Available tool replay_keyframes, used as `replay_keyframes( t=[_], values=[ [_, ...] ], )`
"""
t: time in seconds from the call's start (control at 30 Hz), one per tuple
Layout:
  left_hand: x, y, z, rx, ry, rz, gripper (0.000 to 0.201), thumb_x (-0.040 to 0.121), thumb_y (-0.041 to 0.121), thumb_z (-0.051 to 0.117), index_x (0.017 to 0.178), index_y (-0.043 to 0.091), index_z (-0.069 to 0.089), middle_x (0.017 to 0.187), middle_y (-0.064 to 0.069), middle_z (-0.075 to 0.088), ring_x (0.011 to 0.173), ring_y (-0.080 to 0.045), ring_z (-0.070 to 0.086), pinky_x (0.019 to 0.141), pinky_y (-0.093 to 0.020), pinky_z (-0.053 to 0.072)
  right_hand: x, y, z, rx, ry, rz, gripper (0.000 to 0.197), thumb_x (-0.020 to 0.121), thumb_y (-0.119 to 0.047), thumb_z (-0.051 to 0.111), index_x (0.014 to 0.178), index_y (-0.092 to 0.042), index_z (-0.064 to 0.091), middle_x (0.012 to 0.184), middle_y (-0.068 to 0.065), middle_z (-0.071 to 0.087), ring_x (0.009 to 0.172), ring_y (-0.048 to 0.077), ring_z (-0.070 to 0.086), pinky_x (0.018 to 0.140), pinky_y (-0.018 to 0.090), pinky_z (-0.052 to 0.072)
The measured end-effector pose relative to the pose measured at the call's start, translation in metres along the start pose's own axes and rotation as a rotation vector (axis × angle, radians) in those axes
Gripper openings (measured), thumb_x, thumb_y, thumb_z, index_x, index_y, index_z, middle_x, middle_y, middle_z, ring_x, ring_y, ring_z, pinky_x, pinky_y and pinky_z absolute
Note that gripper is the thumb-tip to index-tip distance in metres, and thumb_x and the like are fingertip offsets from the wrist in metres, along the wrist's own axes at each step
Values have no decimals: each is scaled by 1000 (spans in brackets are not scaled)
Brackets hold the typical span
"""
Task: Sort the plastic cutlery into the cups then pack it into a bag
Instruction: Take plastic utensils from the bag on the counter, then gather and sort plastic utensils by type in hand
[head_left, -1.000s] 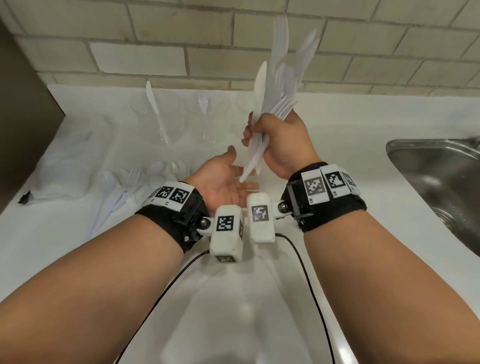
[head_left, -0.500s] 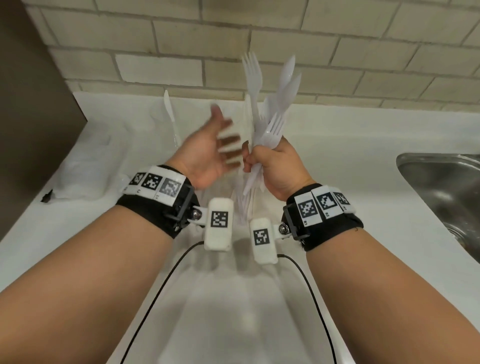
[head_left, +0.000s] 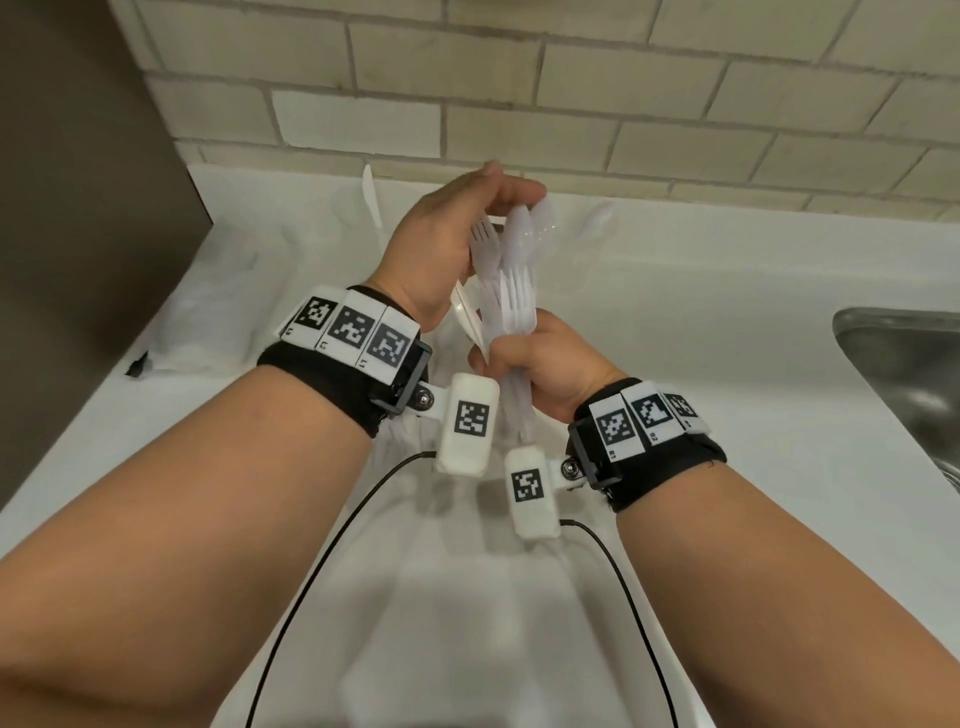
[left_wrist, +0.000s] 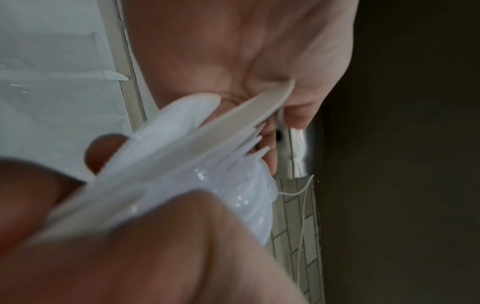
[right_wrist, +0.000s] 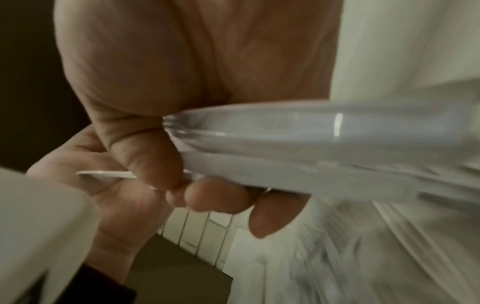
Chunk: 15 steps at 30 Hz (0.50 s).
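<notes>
A bundle of white plastic cutlery (head_left: 511, 280), forks, spoons and a knife, stands upright above the white counter (head_left: 701, 322). My right hand (head_left: 540, 364) grips it in a fist around the handles. My left hand (head_left: 447, 244) arches over the upper ends with its fingers nearly straight. In the left wrist view the knife tip of the cutlery (left_wrist: 182, 164) touches my left palm (left_wrist: 233, 51). The right wrist view shows the cutlery handles (right_wrist: 285, 144) inside my curled right fingers (right_wrist: 161, 164). A single knife (head_left: 370, 197) stands in a faint clear cup at the back.
A crumpled clear plastic bag (head_left: 208, 322) lies on the counter at the left, beside a dark panel (head_left: 78, 208). A steel sink (head_left: 904, 374) opens at the right edge. A tiled wall (head_left: 571, 93) closes the back. Black cables (head_left: 322, 561) run under my wrists.
My left hand rose from below the bundle and now arches over its upper ends. My right hand brought the bundle lower and closer to me.
</notes>
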<state>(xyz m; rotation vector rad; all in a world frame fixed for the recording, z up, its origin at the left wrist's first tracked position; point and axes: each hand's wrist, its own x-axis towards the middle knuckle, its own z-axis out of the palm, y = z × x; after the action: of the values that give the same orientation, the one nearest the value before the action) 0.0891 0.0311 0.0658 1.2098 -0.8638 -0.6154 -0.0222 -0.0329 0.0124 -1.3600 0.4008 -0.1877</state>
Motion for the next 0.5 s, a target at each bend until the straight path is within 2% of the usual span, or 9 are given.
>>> replay_keyframes(
  t=[0.07,0.13,0.2,0.23,0.33,0.4,0.47,0.5],
  values=[
    [-3,3,0,-95,-25,-42,56,90,49,34,97,6,69,104,-12,67,98,-27,59,93,-42,45,2,-1,2,59,5,-2,21,54,10,47,69,-2,54,56,9,47,54,23,41,54,28,36],
    [-5,5,-2,-155,-61,-25,59,88,54,31,107,10,65,106,-13,62,99,-33,57,92,-45,47,5,-2,3,122,8,5,21,56,9,47,67,-6,57,60,9,45,54,23,37,50,28,35],
    [-7,3,-1,-11,-92,58,43,85,52,49,114,23,62,109,-8,60,101,-33,61,89,-43,51,8,-4,6,126,8,3,19,59,8,49,69,-7,55,65,10,41,52,21,36,46,26,34],
    [-8,0,1,115,-83,95,38,81,48,58,113,27,62,105,-3,62,100,-31,63,88,-41,54,10,-5,8,100,7,-11,18,63,9,52,70,-7,53,65,9,41,50,19,37,45,26,35],
    [-2,-8,3,321,30,128,25,76,41,70,97,27,69,90,9,67,93,-23,66,89,-42,54,14,-6,14,-2,4,-77,22,76,14,60,70,-6,54,60,6,47,48,15,45,45,25,42],
    [0,-8,0,388,31,110,21,77,37,73,86,19,69,94,4,68,93,-14,64,91,-32,51,16,-9,14,-16,13,-84,17,76,14,62,75,-2,57,62,10,51,51,20,51,50,27,48],
    [-1,-10,-4,511,-8,135,25,77,34,75,84,10,70,104,-1,67,97,-8,61,91,-18,46,17,-11,12,-13,31,-64,16,75,16,59,76,0,60,62,11,57,51,22,55,56,31,51],
    [-1,-10,-4,547,-27,138,25,77,33,76,84,9,70,107,-2,66,98,-7,61,90,-16,44,17,-11,12,-14,32,-66,16,73,16,59,75,0,60,61,11,58,49,22,55,57,33,51]
  ],
)
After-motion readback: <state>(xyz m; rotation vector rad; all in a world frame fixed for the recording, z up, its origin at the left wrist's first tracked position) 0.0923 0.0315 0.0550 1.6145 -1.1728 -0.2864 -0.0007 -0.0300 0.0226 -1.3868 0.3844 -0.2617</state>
